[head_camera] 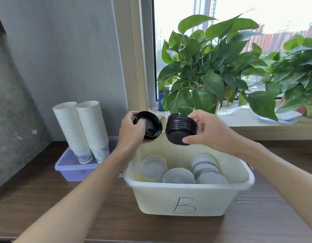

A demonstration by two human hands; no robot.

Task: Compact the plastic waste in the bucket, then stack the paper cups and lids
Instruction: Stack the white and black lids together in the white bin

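My left hand (130, 128) grips a single black lid (150, 124), its hollow side turned toward me. A short gap to its right, my right hand (206, 129) holds a stack of several black lids (180, 129) on its side. Both hover above the white bin marked "B" (185, 200), which contains several translucent lids (179, 175), some of them stacked. At the left, two tall stacks of white paper cups (81, 128) stand in a purple tray (72, 171).
The bin and the tray sit on a dark wooden table (46, 199) against a grey wall. Behind the bin runs a window sill (267, 127) with leafy potted plants (209, 67) and some plastic wrapping.
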